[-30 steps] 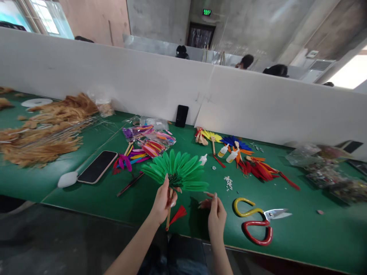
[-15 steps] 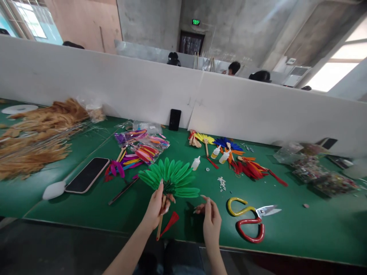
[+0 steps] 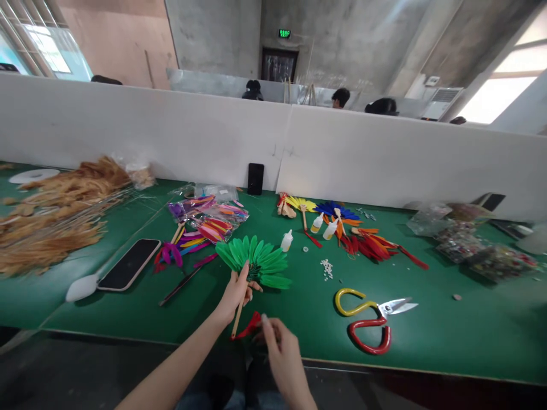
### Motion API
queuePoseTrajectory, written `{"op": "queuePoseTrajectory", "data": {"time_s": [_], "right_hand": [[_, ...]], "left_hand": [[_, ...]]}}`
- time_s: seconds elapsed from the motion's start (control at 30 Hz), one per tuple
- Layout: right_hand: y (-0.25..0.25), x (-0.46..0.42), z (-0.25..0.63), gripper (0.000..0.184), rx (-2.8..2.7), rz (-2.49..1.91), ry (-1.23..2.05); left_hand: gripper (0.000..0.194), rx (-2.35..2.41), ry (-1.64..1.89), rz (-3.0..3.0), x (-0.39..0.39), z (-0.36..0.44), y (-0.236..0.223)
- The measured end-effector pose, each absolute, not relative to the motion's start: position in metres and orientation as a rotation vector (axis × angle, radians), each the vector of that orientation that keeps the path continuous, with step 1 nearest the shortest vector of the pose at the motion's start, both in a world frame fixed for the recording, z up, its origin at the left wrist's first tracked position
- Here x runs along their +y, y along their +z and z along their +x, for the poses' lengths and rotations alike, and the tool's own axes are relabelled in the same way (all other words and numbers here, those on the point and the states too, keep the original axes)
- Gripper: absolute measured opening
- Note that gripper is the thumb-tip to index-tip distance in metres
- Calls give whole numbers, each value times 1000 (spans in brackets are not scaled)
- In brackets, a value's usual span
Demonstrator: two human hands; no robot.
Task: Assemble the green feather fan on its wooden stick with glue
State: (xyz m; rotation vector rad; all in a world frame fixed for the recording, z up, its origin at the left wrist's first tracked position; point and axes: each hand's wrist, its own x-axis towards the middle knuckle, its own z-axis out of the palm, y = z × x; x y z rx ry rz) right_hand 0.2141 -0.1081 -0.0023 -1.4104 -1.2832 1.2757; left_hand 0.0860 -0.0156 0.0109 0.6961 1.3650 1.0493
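Low over the near edge of the green desk (image 3: 318,310), the right hand (image 3: 282,347) curls with its thumb at a red thread tassel (image 3: 250,326); I can't tell whether its grip pinches the strands. The left hand (image 3: 235,296) has its grip closed around the slim wooden handle (image 3: 237,322) of a fan of bright green feathers (image 3: 256,253), held above the near middle. I'd pinch the wood firmly, leave the feathers uncrushed, and handle the tassel gently where it joins the wood. To the right lie metal scissors with yellow and red loops (image 3: 383,311). Farther off is a small white plastic bottle (image 3: 286,242), its level unreadable; beyond it, two similar bottles (image 3: 317,224) hold something yellowish. Left of these, clear plastic bags (image 3: 213,219) contain purple, pink and red feathers; clear bags at the far right (image 3: 461,245) hold a blurred, mixed jumble.
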Motion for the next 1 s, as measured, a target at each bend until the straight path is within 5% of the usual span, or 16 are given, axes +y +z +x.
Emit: {"op": "queuePoseTrajectory", "data": {"time_s": [0.3,0.47,0.63,1.0], "right_hand": [[-18,-99,177,61,-1006,-1147,1874],[-12,-96,181,60,-1139,-1351,1653],[-6,-94,186,39,-1430,-1482,1220],[-10,-93,172,55,-1237,-1346,1574]], "left_hand": [[60,1287,1137,654,-22,101,15],[59,1211,1091,521,-25,97,21],[62,1154,1022,439,-31,89,34],[60,937,997,485,-38,79,29]]}}
